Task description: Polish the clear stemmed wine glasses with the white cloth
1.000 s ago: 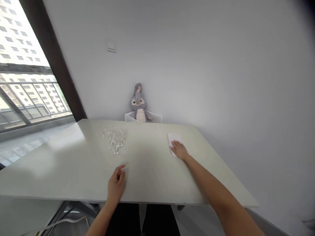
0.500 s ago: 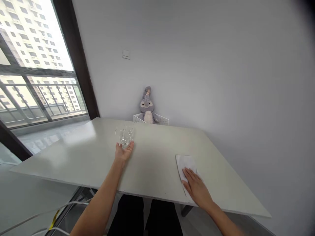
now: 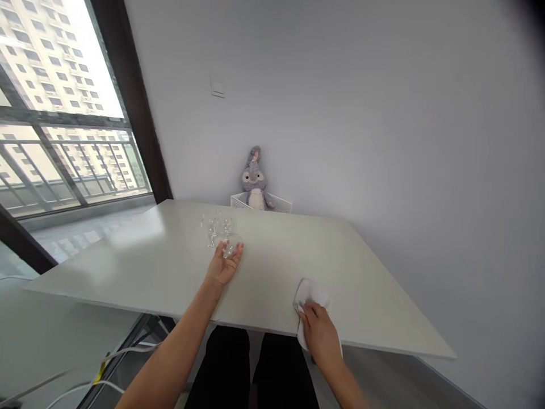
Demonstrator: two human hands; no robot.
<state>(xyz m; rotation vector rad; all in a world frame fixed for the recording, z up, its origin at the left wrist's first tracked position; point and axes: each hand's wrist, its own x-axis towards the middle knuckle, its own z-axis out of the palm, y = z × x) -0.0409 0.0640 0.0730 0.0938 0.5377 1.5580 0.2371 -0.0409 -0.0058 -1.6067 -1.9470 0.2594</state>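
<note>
My left hand (image 3: 225, 266) is closed around a clear drinking glass (image 3: 233, 241), with the fingers curled about its lower part. The glass is so transparent that its full outline is hard to make out. Just behind it, more clear stemmed glasses (image 3: 212, 228) stand on the pale table (image 3: 264, 272). Over at the table's front edge, my right hand (image 3: 320, 335) grips a white cloth (image 3: 312, 291). Its fingers bunch the near part, while the far part lies on the tabletop and some hangs at the edge.
A grey plush rabbit (image 3: 255, 187) sits in a white perforated basket (image 3: 280, 204) against the wall behind the table. At the left is a large window (image 3: 80, 153) with a dark frame. White cables (image 3: 123, 349) run beside the table's metal leg below.
My left hand has drawn a glass right, away from the other glasses. My right hand has gone from lying flat on the cloth to bunching it and pulling it left and nearer.
</note>
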